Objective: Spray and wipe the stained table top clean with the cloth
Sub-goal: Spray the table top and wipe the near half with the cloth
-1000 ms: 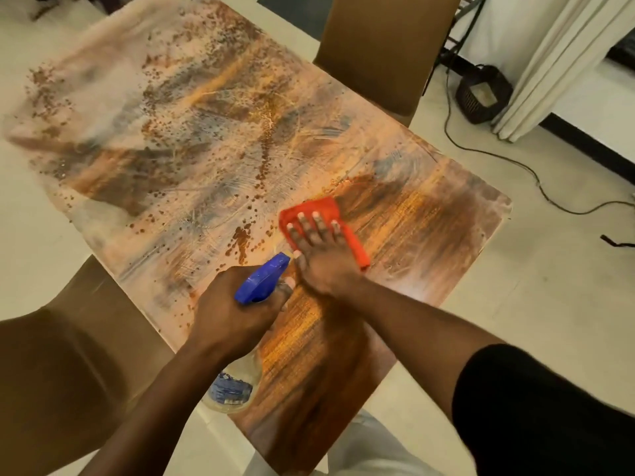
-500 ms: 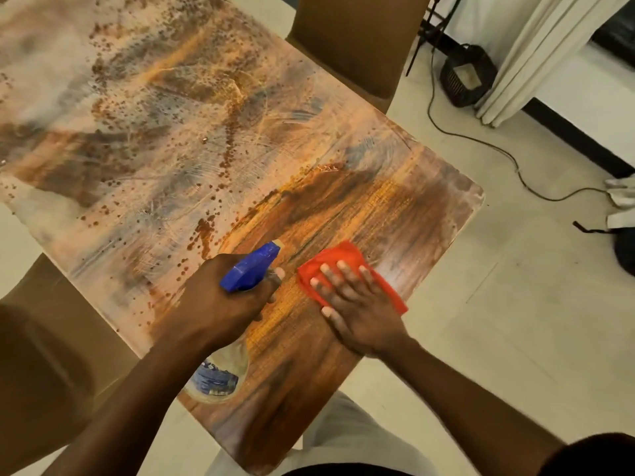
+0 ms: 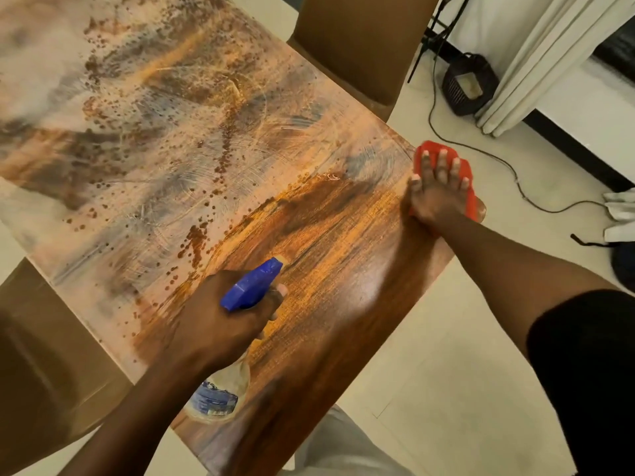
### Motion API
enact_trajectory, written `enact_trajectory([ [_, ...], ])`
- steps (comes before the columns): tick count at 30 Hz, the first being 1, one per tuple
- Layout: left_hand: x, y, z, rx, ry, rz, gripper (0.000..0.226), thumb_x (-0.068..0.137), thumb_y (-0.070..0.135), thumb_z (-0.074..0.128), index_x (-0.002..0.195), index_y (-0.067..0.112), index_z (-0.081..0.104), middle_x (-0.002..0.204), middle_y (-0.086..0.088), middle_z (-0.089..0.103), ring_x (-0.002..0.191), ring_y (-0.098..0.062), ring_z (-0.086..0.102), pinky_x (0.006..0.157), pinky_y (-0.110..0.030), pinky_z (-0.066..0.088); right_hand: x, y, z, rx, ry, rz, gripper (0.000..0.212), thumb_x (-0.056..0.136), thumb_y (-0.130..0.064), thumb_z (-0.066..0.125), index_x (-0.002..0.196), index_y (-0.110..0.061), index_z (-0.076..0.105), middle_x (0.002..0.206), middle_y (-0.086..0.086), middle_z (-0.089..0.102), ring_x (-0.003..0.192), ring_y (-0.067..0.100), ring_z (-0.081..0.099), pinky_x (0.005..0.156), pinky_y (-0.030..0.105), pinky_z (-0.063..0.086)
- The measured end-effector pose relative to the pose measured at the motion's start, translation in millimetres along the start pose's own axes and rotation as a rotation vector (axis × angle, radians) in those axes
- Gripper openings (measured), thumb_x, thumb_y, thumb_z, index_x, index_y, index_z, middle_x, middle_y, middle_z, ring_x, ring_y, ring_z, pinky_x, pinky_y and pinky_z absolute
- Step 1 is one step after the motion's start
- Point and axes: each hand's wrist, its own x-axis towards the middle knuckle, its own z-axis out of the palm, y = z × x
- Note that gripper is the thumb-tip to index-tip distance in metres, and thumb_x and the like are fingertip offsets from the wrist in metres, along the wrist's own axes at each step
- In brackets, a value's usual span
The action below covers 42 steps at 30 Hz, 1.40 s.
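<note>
The wooden table top [image 3: 343, 280] is dark and glossy near me, while its far and left parts carry pale smears and brown droplets [image 3: 192, 139]. My right hand [image 3: 434, 190] presses flat, fingers spread, on the red cloth [image 3: 465, 173] at the table's right corner. My left hand [image 3: 220, 321] grips a clear spray bottle [image 3: 220, 389] with a blue trigger head [image 3: 252, 286], nozzle pointing up-right over the table near its front-left edge.
A brown chair [image 3: 360, 39] stands at the far side and another [image 3: 44, 355] at the left. On the floor to the right lie a black cable [image 3: 508, 166], a black basket-like object [image 3: 467, 84], white curtains [image 3: 536, 63] and a bag [image 3: 622, 266].
My right hand has slid the red cloth from the near middle of the table out to the right corner. The left hand with the bottle has hardly moved.
</note>
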Motion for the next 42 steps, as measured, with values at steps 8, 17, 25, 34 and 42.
enact_trajectory([
  [8, -4, -3, -16, 0.006, 0.050, -0.006, 0.038, 0.089, 0.053, 0.072, 0.075, 0.018, 0.077, 0.069, -0.004, 0.081, 0.051, -0.017, 0.075, 0.065, -0.042, 0.064, -41, -188, 58, -0.181, -0.080, -0.547, 0.071, 0.112, -0.055, 0.008, 0.171, -0.027, -0.018, 0.176, 0.008, -0.029, 0.162, 0.039, -0.027, 0.132, 0.065, -0.007],
  [17, -9, 2, -25, 0.036, 0.074, -0.023, 0.041, 0.087, 0.044, 0.064, 0.079, 0.006, 0.077, 0.061, -0.015, 0.076, 0.057, -0.035, 0.074, 0.076, -0.062, 0.063, -215, -180, 137, -0.180, -0.111, -1.159, 0.052, 0.111, -0.044, 0.053, 0.156, -0.019, 0.056, 0.165, 0.011, 0.051, 0.163, 0.033, 0.021, 0.133, 0.062, 0.014],
  [25, -13, -11, -26, -0.035, 0.042, -0.019, 0.043, 0.082, 0.067, 0.065, 0.072, 0.027, 0.077, 0.063, -0.004, 0.079, 0.050, -0.020, 0.075, 0.068, -0.052, 0.067, -169, -1, 89, -0.199, 0.045, -0.479, 0.065, 0.115, -0.053, 0.024, 0.175, -0.031, 0.011, 0.183, 0.000, 0.008, 0.169, 0.028, 0.009, 0.130, 0.060, 0.021],
  [34, -4, -12, -36, -0.048, 0.163, -0.031, 0.038, 0.093, 0.049, 0.071, 0.070, 0.019, 0.076, 0.065, -0.006, 0.080, 0.050, -0.021, 0.076, 0.072, -0.055, 0.067, -37, -4, 8, 0.037, -0.003, 0.068, 0.070, 0.115, -0.061, 0.015, 0.174, -0.033, -0.009, 0.182, 0.002, -0.020, 0.167, 0.031, -0.019, 0.133, 0.060, -0.009],
  [42, 42, 29, -72, 0.004, 0.297, 0.017, 0.044, 0.084, 0.056, 0.068, 0.070, 0.015, 0.077, 0.062, -0.007, 0.079, 0.054, -0.029, 0.077, 0.075, -0.056, 0.068, 24, -170, 13, -0.080, -0.143, -0.377, 0.066, 0.116, -0.055, 0.017, 0.174, -0.035, -0.008, 0.180, -0.001, -0.023, 0.166, 0.032, -0.022, 0.131, 0.057, -0.014],
])
